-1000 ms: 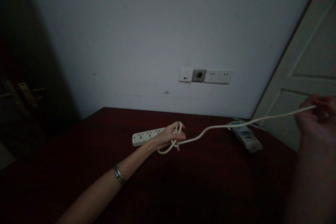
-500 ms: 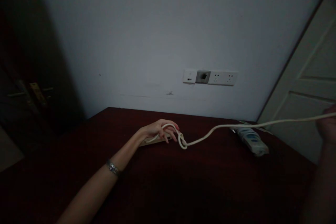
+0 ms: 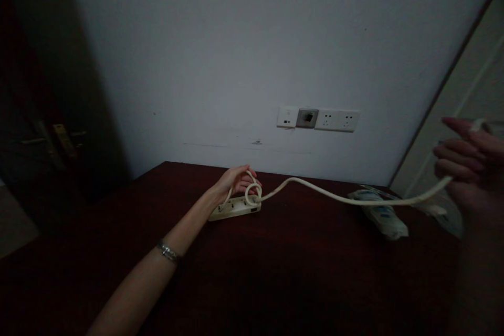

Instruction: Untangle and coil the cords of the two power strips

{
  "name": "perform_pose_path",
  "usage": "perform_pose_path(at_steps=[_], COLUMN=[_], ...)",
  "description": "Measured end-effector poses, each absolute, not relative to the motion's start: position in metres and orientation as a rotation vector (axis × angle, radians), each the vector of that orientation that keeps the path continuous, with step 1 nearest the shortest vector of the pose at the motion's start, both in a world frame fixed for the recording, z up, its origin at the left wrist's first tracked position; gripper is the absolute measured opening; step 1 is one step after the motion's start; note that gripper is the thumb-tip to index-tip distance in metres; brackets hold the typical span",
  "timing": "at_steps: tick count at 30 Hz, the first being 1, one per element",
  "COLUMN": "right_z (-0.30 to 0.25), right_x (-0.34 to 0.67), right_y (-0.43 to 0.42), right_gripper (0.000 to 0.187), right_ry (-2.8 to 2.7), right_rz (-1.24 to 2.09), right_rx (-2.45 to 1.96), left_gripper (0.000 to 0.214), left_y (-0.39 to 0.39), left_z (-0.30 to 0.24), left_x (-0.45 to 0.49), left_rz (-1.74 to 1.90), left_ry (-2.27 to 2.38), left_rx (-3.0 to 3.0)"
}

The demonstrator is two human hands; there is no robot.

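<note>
Head view, the only one. Left hand (image 3: 241, 182) is up over the far part of the dark red table (image 3: 283, 262), fingers loosely curled, thumb side up, with the white cord (image 3: 378, 202) passing through the fingers. Grip looks slack, hand partly closed. Metal band (image 3: 168, 251) on that wrist.

Power strip (image 3: 235, 212) sits on the table right under that hand, sockets facing up, its left end partly behind the wrist. A loop (image 3: 247, 196) in the cord hangs at the fingertips, overlapping the strip's right end. From there the cord humps up, then sags to the right, crossing in front of a plastic-wrapped item (image 3: 388, 223) lying on the table.

Right hand (image 3: 466, 160) is raised at the far right, blurred, fingers folded into a near fist around the cord. Cord goes in at the bottom; a pale bit shows up top by the index finger, can't tell if it's the plug.

Behind: grey-white wall (image 3: 228, 63) with a row of outlet plates (image 3: 336, 121), one grey. Pale panelled door (image 3: 482, 52) on the right, dark door (image 3: 27, 89) with a brass handle plate (image 3: 63, 139) on the left. Light's dim.
</note>
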State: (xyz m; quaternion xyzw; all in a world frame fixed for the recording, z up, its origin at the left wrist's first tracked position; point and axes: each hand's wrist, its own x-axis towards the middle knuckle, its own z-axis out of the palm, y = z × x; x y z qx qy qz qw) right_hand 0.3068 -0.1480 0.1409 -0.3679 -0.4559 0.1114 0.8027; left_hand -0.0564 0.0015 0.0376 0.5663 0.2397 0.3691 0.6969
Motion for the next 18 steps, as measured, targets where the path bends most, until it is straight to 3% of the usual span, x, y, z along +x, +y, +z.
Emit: perform_pose_path(at_steps=[3, 8, 18], right_z=[0.147, 0.141, 0.136], right_x=[0.268, 0.225, 0.208], right_y=[-0.15, -0.139, -0.127], right_gripper=[0.017, 0.03, 0.027], right_ry=[-0.973, -1.035, -1.089], right_rz=[0.491, 0.475, 0.483], right_rx=[-0.869, -0.947, -0.963], left_gripper=[0.029, 0.019, 0.043], left_y=[0.002, -0.001, -0.004], left_z=[0.039, 0.044, 0.053], left_x=[-0.055, -0.055, -0.063], left_rz=[0.903, 0.934, 0.934], left_ry=[0.519, 0.372, 0.435], left_rx=[1.218, 1.147, 1.162])
